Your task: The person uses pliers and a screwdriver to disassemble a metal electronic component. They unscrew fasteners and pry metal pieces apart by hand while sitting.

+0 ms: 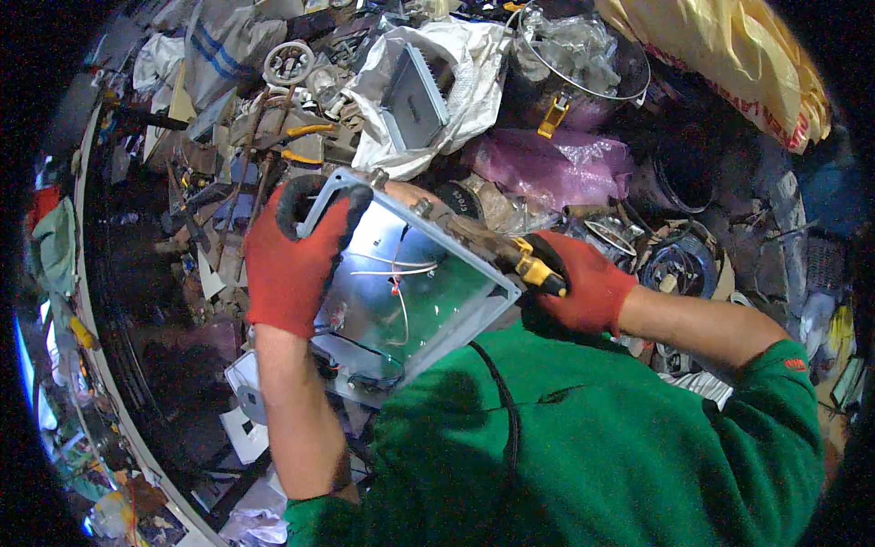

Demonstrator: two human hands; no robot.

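Observation:
My left hand (296, 260), in a red work glove with black fingers, is closed round the upper-left corner of a floodlight housing (447, 242). The housing is tilted in front of my chest. Its grey frame surrounds a shiny inside, where thin white wires (392, 272) with a small red part hang loose. At the frame's right edge, my right hand (588, 283), gloved the same way, is closed on a tool with a yellow-and-black handle (540, 272). The tool's working end cannot be made out, and my right fingers are partly hidden.
Beyond the housing lies a scrap heap with a white sack (478, 68), a grey finned metal cover (415, 105) and yellow-handled pliers (305, 132). Purple bubble wrap (556, 164) and a wire coil (679, 269) lie to the right. A large yellow sack (729, 59) stands far right.

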